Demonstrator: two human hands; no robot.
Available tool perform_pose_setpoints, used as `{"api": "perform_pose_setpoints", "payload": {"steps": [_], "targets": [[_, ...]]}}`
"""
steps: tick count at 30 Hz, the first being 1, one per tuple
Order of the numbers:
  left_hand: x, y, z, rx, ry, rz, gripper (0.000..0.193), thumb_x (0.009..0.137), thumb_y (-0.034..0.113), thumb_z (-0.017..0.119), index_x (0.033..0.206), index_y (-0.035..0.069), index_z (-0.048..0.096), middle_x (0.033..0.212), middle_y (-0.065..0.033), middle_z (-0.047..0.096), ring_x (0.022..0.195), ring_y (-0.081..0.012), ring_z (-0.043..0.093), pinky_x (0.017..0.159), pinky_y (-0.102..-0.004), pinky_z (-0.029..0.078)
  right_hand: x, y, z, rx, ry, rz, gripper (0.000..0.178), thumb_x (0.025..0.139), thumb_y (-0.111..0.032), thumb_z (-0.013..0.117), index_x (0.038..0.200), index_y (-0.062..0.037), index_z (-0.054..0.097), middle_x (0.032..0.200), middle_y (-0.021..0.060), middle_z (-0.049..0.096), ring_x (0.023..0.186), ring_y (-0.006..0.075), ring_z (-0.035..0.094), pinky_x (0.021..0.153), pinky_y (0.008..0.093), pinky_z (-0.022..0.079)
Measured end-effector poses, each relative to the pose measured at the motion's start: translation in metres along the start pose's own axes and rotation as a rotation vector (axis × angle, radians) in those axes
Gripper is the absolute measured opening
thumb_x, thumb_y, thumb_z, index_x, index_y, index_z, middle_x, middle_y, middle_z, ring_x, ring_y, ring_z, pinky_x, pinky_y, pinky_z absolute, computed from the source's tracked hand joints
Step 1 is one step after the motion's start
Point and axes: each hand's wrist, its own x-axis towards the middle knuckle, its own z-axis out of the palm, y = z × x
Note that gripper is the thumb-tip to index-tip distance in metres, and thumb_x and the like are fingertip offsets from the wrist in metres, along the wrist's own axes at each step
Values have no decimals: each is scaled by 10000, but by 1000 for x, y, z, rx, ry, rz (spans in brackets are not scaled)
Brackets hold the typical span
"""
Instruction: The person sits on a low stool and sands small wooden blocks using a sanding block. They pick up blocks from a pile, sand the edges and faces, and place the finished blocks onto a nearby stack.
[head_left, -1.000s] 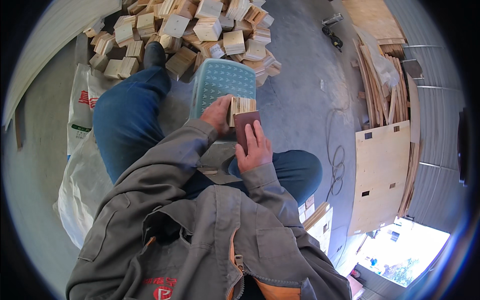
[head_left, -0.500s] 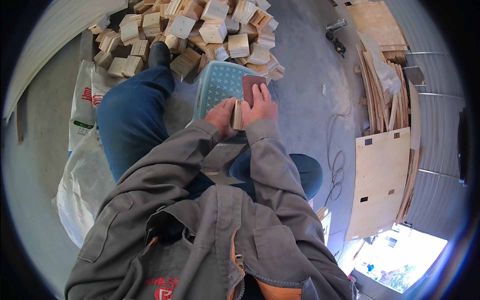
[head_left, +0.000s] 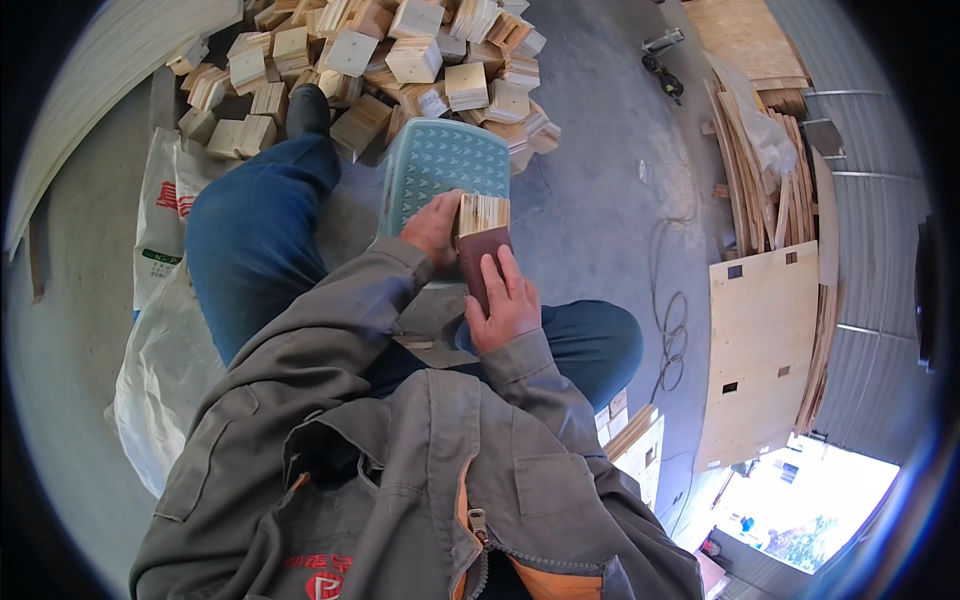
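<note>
My left hand (head_left: pixel 434 230) is closed on the left side of a small block of layered plywood (head_left: pixel 484 213), at the near end of a pale blue-green plastic stool (head_left: pixel 447 155). The block's striped layered edges show on top. Against its near side lies a flat reddish-brown sanding block (head_left: pixel 478 262), gripped by my right hand (head_left: pixel 508 308), thumb on the near left and fingers over its face. The underside of the plywood block and the left fingertips are hidden.
Beyond the stool is a heap of plywood blocks (head_left: pixel 415 60), with my boot (head_left: pixel 308 110) beside it. White plastic sacks (head_left: pixel 165 370) lie at the left. To the right are a looped cable (head_left: pixel 672 345), a power tool (head_left: pixel 664 65), plywood sheets (head_left: pixel 755 365) and wood strips (head_left: pixel 750 170).
My right hand has drawn the sanding block toward me, from the stool's top down to the plywood block's near side. The plywood block has tilted so its layered edges face up.
</note>
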Motion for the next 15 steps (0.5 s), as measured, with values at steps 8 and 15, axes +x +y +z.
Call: {"api": "perform_pose_setpoints", "payload": {"steps": [8, 15], "targets": [[-3, 3, -6, 15, 8, 22, 920, 717, 271, 902, 1497, 115, 439, 1451, -187, 558, 1351, -401, 548, 1096, -495, 486, 99, 5, 26, -56, 75, 97, 655, 857, -213, 767, 1483, -114, 601, 1594, 147, 492, 1269, 414, 588, 1085, 492, 482], [-2, 10, -8, 63, -47, -13, 983, 688, 263, 927, 1512, 117, 411, 1459, -179, 545, 1367, -397, 533, 1103, -496, 478, 147, 10, 29, -142, -54, 307, 639, 873, -289, 730, 1494, -199, 610, 1592, 64, 517, 1199, 392, 622, 1076, 478, 498]]}}
